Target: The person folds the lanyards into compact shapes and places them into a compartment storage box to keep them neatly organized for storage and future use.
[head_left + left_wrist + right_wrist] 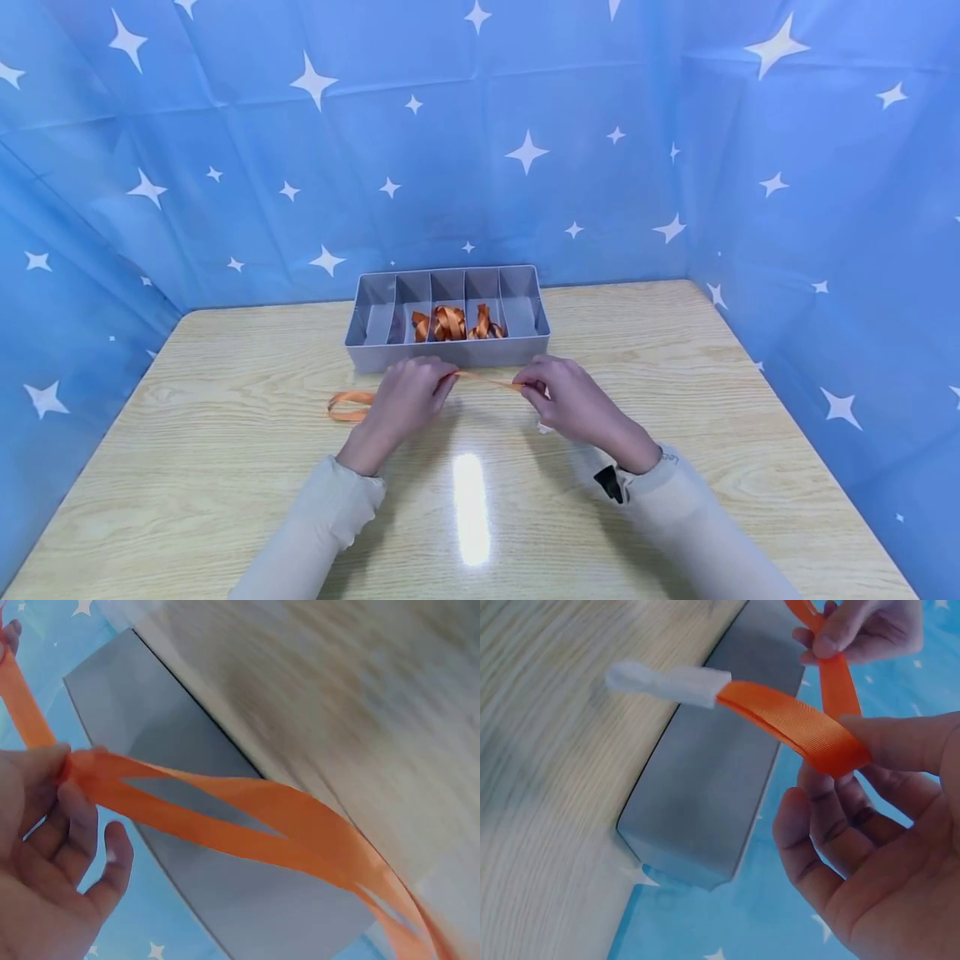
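Note:
An orange ribbon stretches between my two hands, just in front of the grey divided box. My left hand pinches it between thumb and forefinger; from there a long loop of the ribbon hangs off, its end lying over the table at the left. My right hand pinches the other part, where the ribbon folds over the fingers. A white piece is fixed to the ribbon's short end beyond the right fingers. In the right wrist view the left hand shows beyond, holding the ribbon.
The grey box stands at the back of the wooden table, against a blue star-printed curtain. Coiled brown-orange ribbons lie in its three middle compartments. A bright reflection falls on the table between the forearms.

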Demonstrator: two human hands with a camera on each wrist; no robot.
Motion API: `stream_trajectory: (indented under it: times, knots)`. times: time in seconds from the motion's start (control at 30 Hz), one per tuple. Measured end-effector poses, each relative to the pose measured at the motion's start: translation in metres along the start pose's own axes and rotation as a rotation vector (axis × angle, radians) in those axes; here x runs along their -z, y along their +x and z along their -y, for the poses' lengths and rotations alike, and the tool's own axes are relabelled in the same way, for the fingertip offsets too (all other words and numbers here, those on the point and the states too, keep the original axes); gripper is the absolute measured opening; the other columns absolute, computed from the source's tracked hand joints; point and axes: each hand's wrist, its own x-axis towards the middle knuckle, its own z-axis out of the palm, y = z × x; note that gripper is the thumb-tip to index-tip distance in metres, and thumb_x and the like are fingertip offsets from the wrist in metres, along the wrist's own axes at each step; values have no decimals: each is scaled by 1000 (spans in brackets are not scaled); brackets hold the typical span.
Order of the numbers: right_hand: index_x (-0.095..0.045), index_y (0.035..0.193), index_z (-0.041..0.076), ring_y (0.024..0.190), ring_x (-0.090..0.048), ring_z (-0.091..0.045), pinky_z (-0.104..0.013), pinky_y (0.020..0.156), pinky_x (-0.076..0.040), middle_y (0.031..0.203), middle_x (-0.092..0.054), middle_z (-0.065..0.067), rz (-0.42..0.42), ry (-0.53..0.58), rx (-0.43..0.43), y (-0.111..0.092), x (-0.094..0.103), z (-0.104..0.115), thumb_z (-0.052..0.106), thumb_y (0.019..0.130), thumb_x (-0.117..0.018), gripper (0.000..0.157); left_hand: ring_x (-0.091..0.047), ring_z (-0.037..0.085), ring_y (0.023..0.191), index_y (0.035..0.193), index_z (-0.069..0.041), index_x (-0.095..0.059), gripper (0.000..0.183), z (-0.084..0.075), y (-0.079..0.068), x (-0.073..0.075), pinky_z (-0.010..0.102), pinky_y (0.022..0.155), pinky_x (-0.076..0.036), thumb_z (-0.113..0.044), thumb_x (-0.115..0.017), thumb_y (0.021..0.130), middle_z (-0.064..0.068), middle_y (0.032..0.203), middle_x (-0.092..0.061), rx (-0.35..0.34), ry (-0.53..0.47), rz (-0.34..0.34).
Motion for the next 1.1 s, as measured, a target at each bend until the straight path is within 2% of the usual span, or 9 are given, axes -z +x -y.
stream_trajectory:
  times: [0.13,0.27,0.47,0.63,0.73,0.8,0.9,1.0,1.1]
  knots:
    - [-76,95,5,65,-51,-6,-25,58,-46,77,-56,6,-30,29,19,-1,1,3,-1,92,-66,12,-66,19,65,91,-6,-77,7,-1,2,5,33,58,-50,-8,-71,91,3,73,-70,-31,124,-93]
    - [-75,96,6,66,-52,-5,-25,58,-48,78,-57,7,-28,55,20,-3,2,7,-1,92,-66,12,-69,24,70,95,-2,-76,10,-2,5,11,38,63,-54,-7,-71,90,9,81,-73,-7,175,-174]
    - [-72,103,2,64,-53,-5,-25,59,-49,76,-59,7,-13,127,17,-6,3,13,-2,91,-67,14,-68,25,67,99,1,-75,13,-3,10,17,36,58,-54,-4,-72,89,12,80,-73,39,141,-284]
    - [-67,115,-1,62,-55,-5,-24,57,-50,73,-59,6,38,243,-21,-5,0,19,-4,89,-64,26,-70,27,71,98,1,-75,11,-7,14,21,36,59,-56,-6,-69,92,13,85,-74,17,87,-384]
    - [-67,119,-2,62,-54,-6,-24,57,-49,73,-59,6,45,284,-17,-4,-3,22,-4,88,-63,31,-71,28,72,97,1,-74,10,-10,16,24,38,60,-56,-5,-67,93,14,86,-74,-7,57,-430]
    - [-68,116,-2,62,-53,-6,-23,57,-48,74,-59,5,48,317,0,-3,-5,23,-5,88,-62,29,-71,28,73,97,1,-74,9,-11,17,26,39,60,-56,-3,-67,92,13,86,-74,-26,46,-450]
    - [-70,101,1,63,-53,-7,-23,57,-48,74,-59,3,56,371,23,-2,-10,23,-7,87,-61,19,-70,26,69,96,0,-74,8,-16,19,31,37,57,-53,-1,-67,92,12,83,-73,-60,47,-468]
    - [-66,89,4,64,-54,-9,-25,56,-48,74,-58,1,60,406,25,0,-15,23,-7,87,-59,13,-66,24,64,95,0,-74,8,-22,22,37,32,52,-48,-3,-67,93,10,80,-72,-95,58,-474]
    - [-63,88,6,62,-54,-11,-25,55,-47,73,-58,1,57,433,15,3,-18,25,-5,88,-58,13,-64,24,60,92,-1,-73,6,-28,25,42,31,50,-46,-4,-68,93,9,77,-70,-126,60,-489]
